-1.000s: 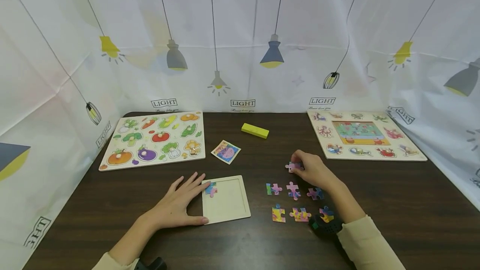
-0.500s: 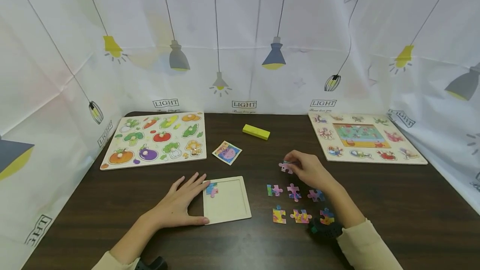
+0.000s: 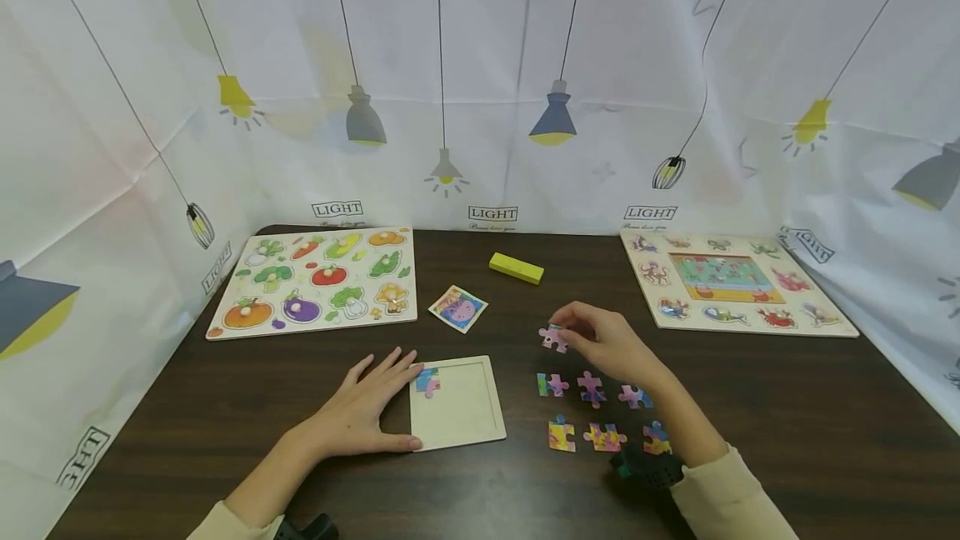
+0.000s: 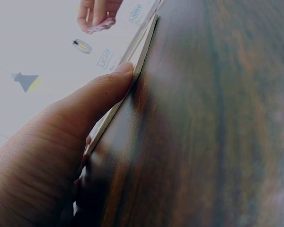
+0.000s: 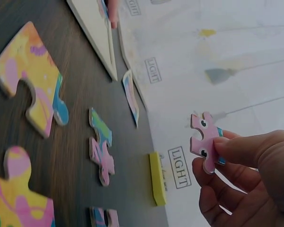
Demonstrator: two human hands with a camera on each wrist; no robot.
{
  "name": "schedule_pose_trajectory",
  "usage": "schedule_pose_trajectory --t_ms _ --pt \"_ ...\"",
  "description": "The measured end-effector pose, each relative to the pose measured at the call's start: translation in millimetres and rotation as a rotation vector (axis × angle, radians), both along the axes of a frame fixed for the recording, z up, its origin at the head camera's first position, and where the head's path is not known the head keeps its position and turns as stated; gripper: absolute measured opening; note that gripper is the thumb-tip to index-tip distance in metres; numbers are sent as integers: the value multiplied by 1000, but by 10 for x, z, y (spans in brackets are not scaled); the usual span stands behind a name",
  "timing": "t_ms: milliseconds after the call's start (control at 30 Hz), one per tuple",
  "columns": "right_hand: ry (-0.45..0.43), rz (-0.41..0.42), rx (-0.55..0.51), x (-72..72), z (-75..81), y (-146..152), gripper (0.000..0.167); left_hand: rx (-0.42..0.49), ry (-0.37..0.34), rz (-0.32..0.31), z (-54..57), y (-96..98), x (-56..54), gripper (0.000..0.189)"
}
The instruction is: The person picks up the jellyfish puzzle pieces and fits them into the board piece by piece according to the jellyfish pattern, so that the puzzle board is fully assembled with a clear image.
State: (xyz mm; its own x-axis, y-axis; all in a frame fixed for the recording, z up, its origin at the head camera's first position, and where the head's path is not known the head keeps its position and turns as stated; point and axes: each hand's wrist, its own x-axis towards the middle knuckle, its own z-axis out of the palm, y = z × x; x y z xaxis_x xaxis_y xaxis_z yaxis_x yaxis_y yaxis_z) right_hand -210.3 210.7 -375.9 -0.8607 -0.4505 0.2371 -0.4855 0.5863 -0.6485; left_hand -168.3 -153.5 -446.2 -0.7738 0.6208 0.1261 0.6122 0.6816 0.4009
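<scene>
A pink jigsaw piece with two printed eyes is pinched between the thumb and fingers of my right hand, raised over the table beyond the rows of loose pieces. My left hand lies spread at the left edge of the pale puzzle tray; in the left wrist view its thumb rests along the tray's side. One blue-and-pink jigsaw piece sits in the tray's upper left corner, close to the left fingertips. Several loose jigsaw pieces lie in two rows right of the tray.
Behind the tray lie a small picture card and a yellow block. A vegetable puzzle board stands back left, a sea-animal puzzle board back right. A white printed curtain closes off the table's far side.
My right hand has moved left with the pink jigsaw piece, toward the tray. The left hand has stayed on the tray's edge. The head view has shifted slightly.
</scene>
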Motion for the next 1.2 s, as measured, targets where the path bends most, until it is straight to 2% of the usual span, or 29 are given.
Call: schedule_pose_trajectory --t_ms 233,433,833,1200 --pt "-25 48 0 -3 24 -200 15 3 12 -2 -9 -7 2 98" --pt "-35 110 -9 -40 -39 -380 17 -10 19 -8 -16 3 8 99" --pt "-28 231 41 -96 -160 -805 12 -51 19 3 10 -8 -7 104" --pt "-50 283 62 -144 -290 -1063 8 -63 5 -2 14 -13 -15 102"
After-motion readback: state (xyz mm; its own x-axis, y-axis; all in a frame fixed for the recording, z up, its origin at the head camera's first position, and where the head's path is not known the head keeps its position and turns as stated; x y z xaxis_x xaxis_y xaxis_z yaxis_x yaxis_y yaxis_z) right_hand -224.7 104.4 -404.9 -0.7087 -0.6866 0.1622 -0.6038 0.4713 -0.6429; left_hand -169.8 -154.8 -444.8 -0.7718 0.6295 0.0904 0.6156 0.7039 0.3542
